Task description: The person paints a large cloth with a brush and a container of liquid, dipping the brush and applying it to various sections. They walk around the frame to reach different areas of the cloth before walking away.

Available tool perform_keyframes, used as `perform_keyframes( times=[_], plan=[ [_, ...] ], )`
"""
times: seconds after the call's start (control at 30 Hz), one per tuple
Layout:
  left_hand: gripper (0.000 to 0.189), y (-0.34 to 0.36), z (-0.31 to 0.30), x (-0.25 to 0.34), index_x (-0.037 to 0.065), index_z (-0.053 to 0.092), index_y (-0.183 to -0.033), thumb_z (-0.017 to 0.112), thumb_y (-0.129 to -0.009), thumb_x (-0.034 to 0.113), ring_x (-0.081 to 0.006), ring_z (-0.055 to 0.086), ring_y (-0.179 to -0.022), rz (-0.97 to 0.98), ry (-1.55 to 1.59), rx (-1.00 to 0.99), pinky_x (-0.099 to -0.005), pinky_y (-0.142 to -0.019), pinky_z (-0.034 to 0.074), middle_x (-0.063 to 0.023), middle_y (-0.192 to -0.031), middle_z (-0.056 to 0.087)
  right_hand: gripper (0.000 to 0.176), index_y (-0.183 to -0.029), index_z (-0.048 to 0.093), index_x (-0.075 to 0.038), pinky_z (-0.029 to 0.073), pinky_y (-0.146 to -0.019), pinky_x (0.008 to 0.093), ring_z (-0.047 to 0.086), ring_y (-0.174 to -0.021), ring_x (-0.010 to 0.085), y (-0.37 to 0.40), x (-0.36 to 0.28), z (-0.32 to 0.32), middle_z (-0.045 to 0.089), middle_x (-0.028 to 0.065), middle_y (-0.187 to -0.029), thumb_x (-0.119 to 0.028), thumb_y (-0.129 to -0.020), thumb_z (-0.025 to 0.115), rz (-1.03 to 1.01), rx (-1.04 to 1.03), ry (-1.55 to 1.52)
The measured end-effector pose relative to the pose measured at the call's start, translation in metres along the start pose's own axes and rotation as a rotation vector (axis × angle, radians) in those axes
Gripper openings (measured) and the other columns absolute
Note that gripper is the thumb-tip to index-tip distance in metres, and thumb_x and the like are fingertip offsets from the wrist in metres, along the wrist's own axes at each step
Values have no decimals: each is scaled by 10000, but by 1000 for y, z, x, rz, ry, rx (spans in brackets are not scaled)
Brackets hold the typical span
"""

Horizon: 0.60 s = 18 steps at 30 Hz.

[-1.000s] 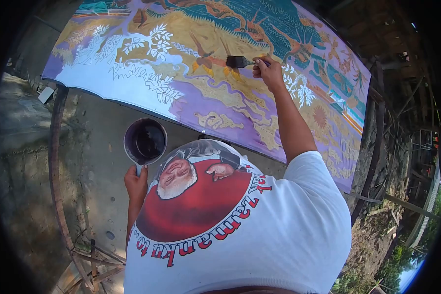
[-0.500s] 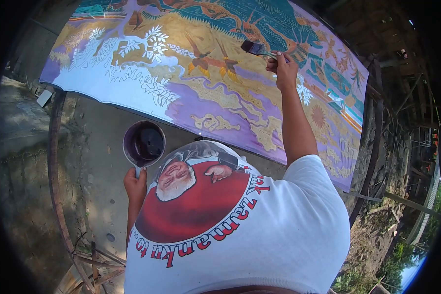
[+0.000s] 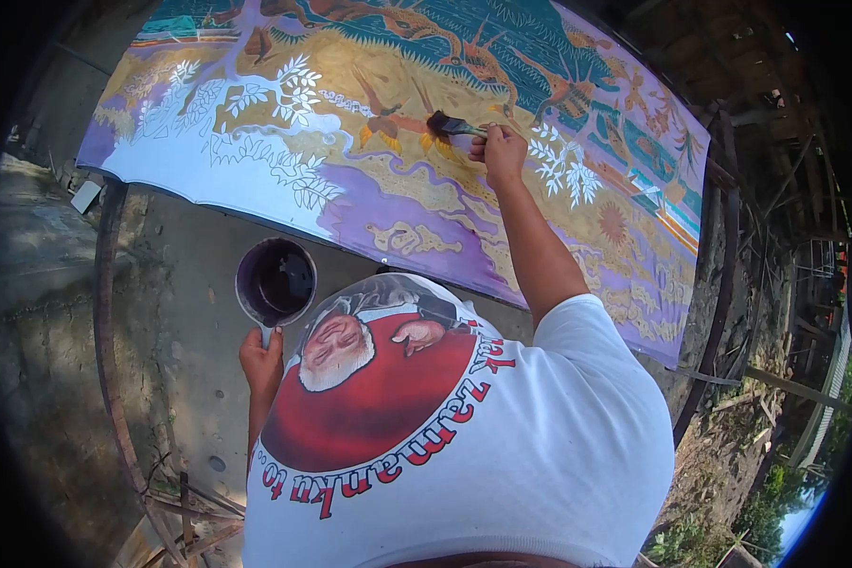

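Observation:
My right hand (image 3: 501, 151) is closed round the handle of a wide paintbrush (image 3: 456, 127), its dark bristles pointing left over the painted cloth. The bristles overlap an orange bird figure on the brown ground. Below and to the left, my left hand (image 3: 261, 354) grips the handle of a saucepan (image 3: 246, 284) holding dark purple liquid. The patterned cloth (image 3: 398, 232) is stretched out in front of me, coloured in teal, ochre and purple, with white unpainted leaf shapes at its left and near its middle right.
A curved wooden rail (image 3: 107, 312) runs down the left side, and another dark rail (image 3: 724, 256) passes along the cloth's right end. Grey ground (image 3: 189, 379) lies beneath. Sticks and poles cross at the lower left, with greenery at the lower right.
My right hand has carried the brush left and slightly down across the cloth, uncovering the white leaves at the middle right. My left hand and the saucepan stay almost still.

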<state>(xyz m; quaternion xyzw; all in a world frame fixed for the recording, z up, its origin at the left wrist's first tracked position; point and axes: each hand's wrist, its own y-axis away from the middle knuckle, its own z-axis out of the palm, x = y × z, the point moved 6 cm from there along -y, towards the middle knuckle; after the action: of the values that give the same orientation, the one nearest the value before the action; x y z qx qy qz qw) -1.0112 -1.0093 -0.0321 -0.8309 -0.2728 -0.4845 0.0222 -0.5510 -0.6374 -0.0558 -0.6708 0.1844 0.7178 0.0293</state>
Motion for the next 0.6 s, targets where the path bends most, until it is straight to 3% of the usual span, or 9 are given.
perform_keyframes(
  times=[0.13, 0.23, 0.4, 0.6],
  plan=[
    [456, 0, 3, 9, 78, 374, -685, 724, -948, 204, -72, 358, -604, -15, -27, -21, -303, -504, 306, 26, -620, 396, 282, -1096, 647, 56, 597, -532, 332, 660, -599, 190, 21, 12, 39, 685, 151, -822, -195, -1025, 541, 98, -154, -71],
    [445, -3, 1, -3, 78, 389, -683, 723, -950, 202, -67, 364, -584, 24, -51, -12, -299, -490, 304, 28, -607, 412, 265, -1032, 655, 81, 588, -504, 333, 658, -563, 210, 26, 3, 32, 675, 164, -789, -159, -1009, 544, 75, -117, -117],
    [424, 1, 1, -4, 83, 413, -687, 720, -957, 198, -55, 381, -561, 6, 12, 2, -284, -476, 305, 35, -594, 429, 276, -1072, 651, 43, 588, -524, 330, 652, -588, 184, -4, -24, -43, 667, 124, -796, -205, -1035, 536, -57, 105, -53],
    [425, 2, 1, 2, 93, 409, -689, 719, -963, 194, -47, 386, -543, -28, 20, -13, -279, -460, 300, 40, -591, 430, 274, -1077, 651, 35, 589, -527, 338, 649, -580, 183, -7, -31, -76, 669, 132, -805, -212, -1027, 544, -63, 152, -105]
  ],
)
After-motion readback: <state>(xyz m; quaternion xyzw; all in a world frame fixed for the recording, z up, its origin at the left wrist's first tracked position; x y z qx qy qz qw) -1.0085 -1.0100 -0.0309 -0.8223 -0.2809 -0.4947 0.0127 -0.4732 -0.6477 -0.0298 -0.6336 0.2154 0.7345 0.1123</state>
